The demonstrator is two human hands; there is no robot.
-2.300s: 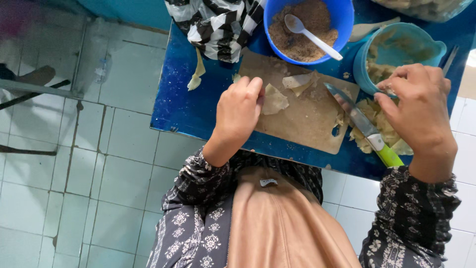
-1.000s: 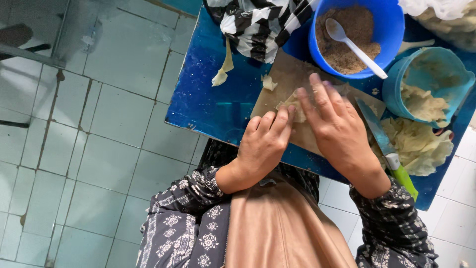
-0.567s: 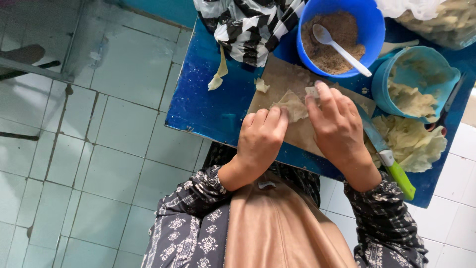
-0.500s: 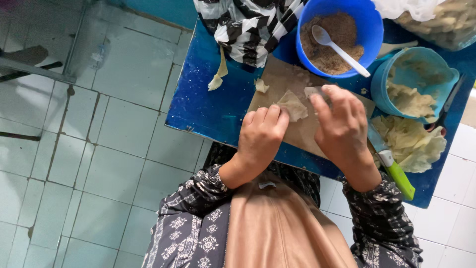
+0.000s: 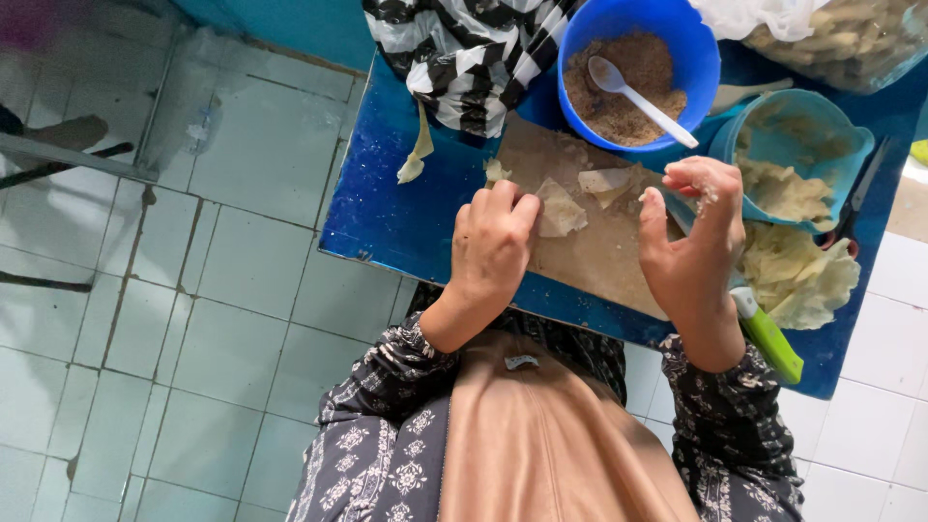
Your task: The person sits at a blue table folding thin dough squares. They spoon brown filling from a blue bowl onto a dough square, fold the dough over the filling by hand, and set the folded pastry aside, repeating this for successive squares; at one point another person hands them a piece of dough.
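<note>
My left hand (image 5: 493,246) rests fingers-down on the brown cutting board (image 5: 599,256), its fingertips pressing the edge of a pale wrapper piece (image 5: 561,211). Another wrapper piece (image 5: 606,182) lies just beyond it. My right hand (image 5: 694,242) hovers over the board's right side, fingers curled and apart, with crumbs on the fingertips and nothing held. A knife with a green handle (image 5: 768,333) lies under my right wrist.
On the blue table (image 5: 387,213) stand a blue bowl of brown filling (image 5: 638,72) with a white spoon (image 5: 638,97), a teal bowl of wrappers (image 5: 797,159), a heap of pale wrappers (image 5: 797,275), a striped bag (image 5: 464,53). Tiled floor lies left.
My right hand has lifted off the wrapper and moved right, away from the board's middle. My left hand has stayed on the wrapper.
</note>
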